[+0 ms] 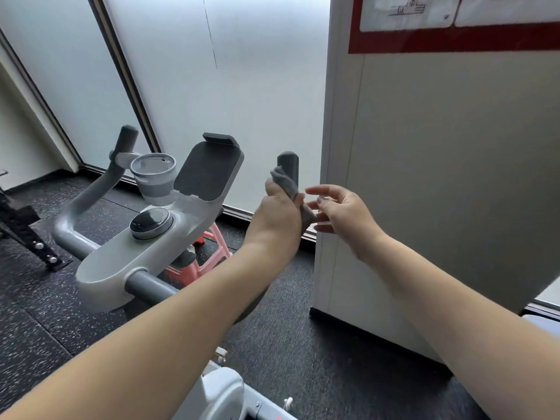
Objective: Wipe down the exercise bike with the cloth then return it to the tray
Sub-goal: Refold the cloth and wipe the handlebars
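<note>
One cloth (288, 184), two hands.

One exercise bike (136, 237) fills the left of the frame, with two upright grey grips, one cup holder (154, 177) and one round dial (150, 222). Two hands meet right of centre, sharing one grey cloth (288, 184). One red-bordered board (454, 25) sits upper right.

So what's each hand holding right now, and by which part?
Left hand grips the grey cloth around its bunched middle. Right hand is open, holding nothing.
</note>
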`<action>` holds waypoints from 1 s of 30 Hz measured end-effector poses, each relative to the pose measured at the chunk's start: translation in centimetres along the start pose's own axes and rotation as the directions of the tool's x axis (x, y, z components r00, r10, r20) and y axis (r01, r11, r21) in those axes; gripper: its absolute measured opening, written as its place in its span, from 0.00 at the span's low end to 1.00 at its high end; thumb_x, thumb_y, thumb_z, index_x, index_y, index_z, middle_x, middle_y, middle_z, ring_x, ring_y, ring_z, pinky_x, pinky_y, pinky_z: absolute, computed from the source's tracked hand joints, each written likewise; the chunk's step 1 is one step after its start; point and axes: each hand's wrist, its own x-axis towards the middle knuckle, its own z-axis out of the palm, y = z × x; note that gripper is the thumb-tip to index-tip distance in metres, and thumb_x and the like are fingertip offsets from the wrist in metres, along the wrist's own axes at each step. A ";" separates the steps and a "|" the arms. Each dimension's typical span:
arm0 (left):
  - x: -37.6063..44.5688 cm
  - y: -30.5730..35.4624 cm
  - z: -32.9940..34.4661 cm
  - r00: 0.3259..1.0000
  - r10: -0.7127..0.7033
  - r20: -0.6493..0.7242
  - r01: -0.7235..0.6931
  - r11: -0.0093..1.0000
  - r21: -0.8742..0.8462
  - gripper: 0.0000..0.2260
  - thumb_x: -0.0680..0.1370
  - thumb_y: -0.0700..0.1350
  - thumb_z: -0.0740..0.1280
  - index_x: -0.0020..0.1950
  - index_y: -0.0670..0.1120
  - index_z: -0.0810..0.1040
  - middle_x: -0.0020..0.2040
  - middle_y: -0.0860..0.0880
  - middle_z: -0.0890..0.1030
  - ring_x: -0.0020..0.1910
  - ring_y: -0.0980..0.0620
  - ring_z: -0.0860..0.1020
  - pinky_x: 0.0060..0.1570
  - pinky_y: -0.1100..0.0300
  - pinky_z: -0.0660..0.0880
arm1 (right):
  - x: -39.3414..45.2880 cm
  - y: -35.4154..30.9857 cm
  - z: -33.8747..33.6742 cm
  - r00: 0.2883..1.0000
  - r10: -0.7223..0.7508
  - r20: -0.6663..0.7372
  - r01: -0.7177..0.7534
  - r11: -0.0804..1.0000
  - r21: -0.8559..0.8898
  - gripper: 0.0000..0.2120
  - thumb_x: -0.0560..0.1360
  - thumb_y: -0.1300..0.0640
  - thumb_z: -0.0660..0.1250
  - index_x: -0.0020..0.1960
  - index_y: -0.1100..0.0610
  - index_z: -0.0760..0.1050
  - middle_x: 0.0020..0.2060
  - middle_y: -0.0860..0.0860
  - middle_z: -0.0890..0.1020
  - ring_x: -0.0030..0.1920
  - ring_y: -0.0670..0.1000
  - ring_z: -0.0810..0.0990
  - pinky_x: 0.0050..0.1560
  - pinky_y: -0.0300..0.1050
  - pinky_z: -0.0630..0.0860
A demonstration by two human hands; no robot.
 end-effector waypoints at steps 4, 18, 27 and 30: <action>0.6 -0.5 -1.4 0.996 0.074 -0.049 -0.073 0.997 0.027 0.10 0.81 0.49 0.55 0.52 0.42 0.67 0.41 0.47 0.73 0.41 0.47 0.69 0.42 0.56 0.63 | -0.1 0.3 0.1 1.000 0.006 0.023 -0.005 1.000 -0.017 0.12 0.80 0.63 0.55 0.54 0.54 0.76 0.43 0.51 0.83 0.36 0.49 0.81 0.40 0.42 0.78; 4.0 2.2 0.5 0.974 0.187 -0.131 -0.186 0.982 0.020 0.18 0.79 0.51 0.60 0.64 0.45 0.63 0.57 0.40 0.70 0.49 0.40 0.75 0.47 0.55 0.67 | -0.1 0.2 0.2 0.999 0.015 0.050 -0.015 1.000 0.016 0.12 0.79 0.63 0.57 0.57 0.52 0.73 0.41 0.50 0.83 0.36 0.49 0.82 0.38 0.38 0.77; 8.0 0.4 -4.4 0.997 -0.062 -0.035 0.034 0.853 -0.521 0.16 0.76 0.51 0.61 0.55 0.42 0.78 0.48 0.47 0.81 0.55 0.43 0.79 0.57 0.54 0.74 | -0.8 -0.1 1.4 0.994 -0.019 0.106 0.020 1.000 -0.008 0.17 0.77 0.68 0.57 0.56 0.51 0.76 0.47 0.52 0.83 0.44 0.52 0.83 0.51 0.49 0.79; 7.0 0.3 -3.9 0.981 -0.020 -0.194 -0.050 0.936 -0.348 0.15 0.80 0.52 0.59 0.58 0.43 0.76 0.52 0.45 0.80 0.54 0.45 0.77 0.50 0.63 0.67 | -0.9 0.1 1.2 0.992 -0.009 0.123 0.012 1.000 -0.025 0.21 0.75 0.71 0.56 0.59 0.51 0.75 0.48 0.51 0.83 0.42 0.48 0.83 0.50 0.45 0.79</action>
